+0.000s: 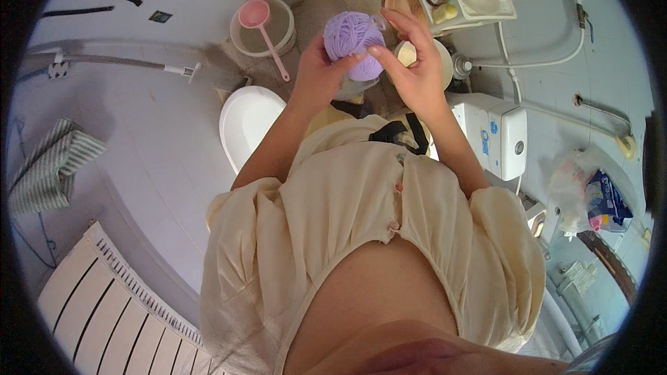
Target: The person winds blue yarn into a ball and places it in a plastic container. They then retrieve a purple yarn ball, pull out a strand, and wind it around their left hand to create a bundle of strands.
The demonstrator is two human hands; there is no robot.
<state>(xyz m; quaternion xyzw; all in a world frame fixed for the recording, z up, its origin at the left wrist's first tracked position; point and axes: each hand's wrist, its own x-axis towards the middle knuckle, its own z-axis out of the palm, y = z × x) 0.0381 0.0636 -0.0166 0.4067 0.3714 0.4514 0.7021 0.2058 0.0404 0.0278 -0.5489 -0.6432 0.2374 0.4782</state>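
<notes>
A ball of lilac yarn is held up before me, near the top middle of the view. My left hand grips it from the left and below, with the thumb across its front. At its right side is my right hand, thumb tip touching the yarn and fingers spread and raised. A small loose loop of the yarn shows near the right fingers. Something of clear plastic is partly visible just below the ball; what it is, I cannot tell.
A pink dipper lies across a white bucket at the upper left. A white rack with bottles stands upper right, above a cream bucket. White cistern is at right, a white oval basin or lid at left. A plastic bag hangs far right.
</notes>
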